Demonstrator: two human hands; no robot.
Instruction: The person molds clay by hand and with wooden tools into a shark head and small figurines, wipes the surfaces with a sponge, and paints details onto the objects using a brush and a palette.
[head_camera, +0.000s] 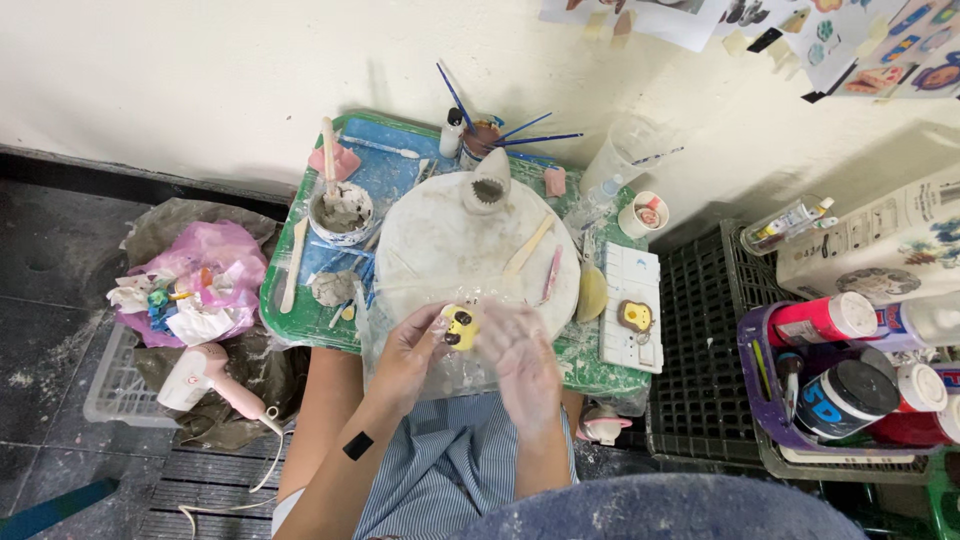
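Note:
My left hand (412, 352) grips a small yellow clay figure (460, 325) with dark brown spots, held over my lap at the front edge of a round white turntable (440, 250). My right hand (520, 355) hovers just right of the figure with its fingers spread, dusted in pale clay, and holds nothing that I can see. Clear plastic wrap (385, 330) lies under both hands. A grey clay cone with a toothed mouth (487, 183) stands at the far side of the turntable.
The turntable sits on a green and blue tray (290, 320) with a bowl of grey slip (340, 212), wooden tools, a brush cup (478, 140) and a white palette (632, 300). A pink hair dryer (205, 378) lies at left; paint bottles fill crates at right.

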